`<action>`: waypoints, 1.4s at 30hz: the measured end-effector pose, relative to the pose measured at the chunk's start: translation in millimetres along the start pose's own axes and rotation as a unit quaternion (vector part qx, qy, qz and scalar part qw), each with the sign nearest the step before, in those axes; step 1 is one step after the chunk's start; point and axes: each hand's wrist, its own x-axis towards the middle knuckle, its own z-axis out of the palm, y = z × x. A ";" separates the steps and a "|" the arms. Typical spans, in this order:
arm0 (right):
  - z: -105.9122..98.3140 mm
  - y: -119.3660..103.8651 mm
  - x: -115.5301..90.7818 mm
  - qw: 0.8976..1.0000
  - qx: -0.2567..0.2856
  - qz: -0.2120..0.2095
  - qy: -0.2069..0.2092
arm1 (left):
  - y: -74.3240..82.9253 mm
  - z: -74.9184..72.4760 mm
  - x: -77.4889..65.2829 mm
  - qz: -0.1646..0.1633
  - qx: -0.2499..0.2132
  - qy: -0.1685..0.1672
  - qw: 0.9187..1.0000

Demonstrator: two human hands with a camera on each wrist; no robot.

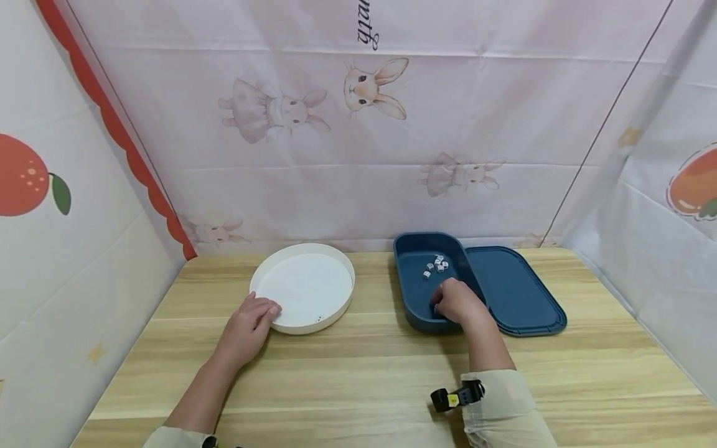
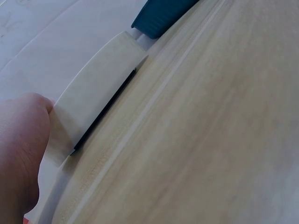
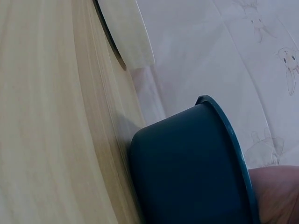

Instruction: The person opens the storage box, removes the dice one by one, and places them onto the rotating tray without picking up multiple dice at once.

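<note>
My left hand (image 1: 246, 326) holds the near left rim of a round, shallow white tray (image 1: 302, 247), its thumb over the edge. Small dark dots (image 1: 319, 318) show inside the tray near its front; the white thing bearing them blends with the floor. To the right, my right hand (image 1: 460, 302) reaches down into the near end of a deep dark blue box (image 1: 411, 292). Its fingertips are partly hidden, so whether they pinch anything cannot be seen. Several white dice (image 1: 439, 264) lie loosely grouped farther back in the box.
A dark blue lid (image 1: 518, 289) lies flat against the box's right side. Both containers stand on a wood-grain table (image 1: 347, 379), near its back edge. A printed cloth wall (image 1: 313, 199) rises right behind them, with more cloth walls at both sides.
</note>
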 end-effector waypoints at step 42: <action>1.2 -11.7 1.6 0.980 0.071 -0.075 0.169 | -1.9 2.2 -1.0 0.003 0.001 0.004 1.000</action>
